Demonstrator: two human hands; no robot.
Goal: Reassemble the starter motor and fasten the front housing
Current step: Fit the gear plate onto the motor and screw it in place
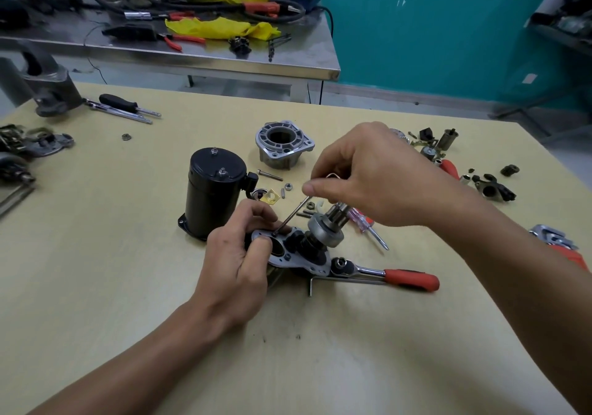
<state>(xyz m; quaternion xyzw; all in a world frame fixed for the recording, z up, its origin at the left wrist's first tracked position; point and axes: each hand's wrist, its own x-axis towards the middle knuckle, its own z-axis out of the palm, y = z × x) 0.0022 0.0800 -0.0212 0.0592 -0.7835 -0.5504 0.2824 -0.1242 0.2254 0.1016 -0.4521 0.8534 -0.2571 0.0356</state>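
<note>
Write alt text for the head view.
Left hand grips a starter motor plate on a table; right hand pinches a thin rod, tip at a hole in it. Black motor body, silver housing and ratchet sit nearby.

Pale wood table (128,286), black motor can (213,197) upright, grey front housing (283,145) beyond it, red-handled ratchet (411,279) lying flat, loose bolt (270,175) and nuts (287,186) between them, perhaps brackets (495,189) far right.

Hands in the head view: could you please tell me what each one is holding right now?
Left hand: grips the motor's metal plate.
Right hand: pinches a thin metal rod.
</note>
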